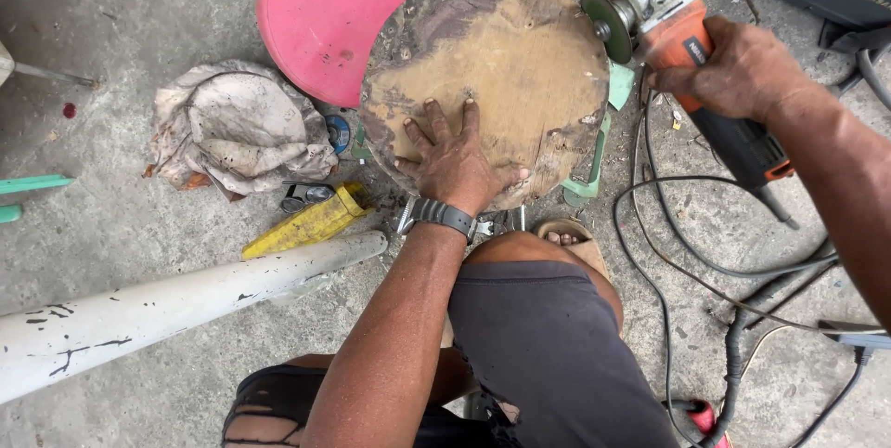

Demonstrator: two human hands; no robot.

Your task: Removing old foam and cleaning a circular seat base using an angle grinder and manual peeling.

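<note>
Left hand (pixel 452 162) flat on wood disc (pixel 484 84); right hand (pixel 742 67) clenched around grinder (pixel 687 67).
Disc looks stiff, rough, fairly heavy; best held at rim.

a single head-worn camera looks almost straight down from above the person's own body, close to the work. the view faces the concrete floor (pixel 139 253), with the person's knee (pixel 538 299) at the bottom edge and forearms entering from the lower middle and the right. the left hand (pixel 452 160) sits near the centre of the frame, and the round wooden board (pixel 492 49) extends beyond its fingers (pixel 436 123) toward the top edge. the right hand (pixel 742 67) lies upper right.
</note>
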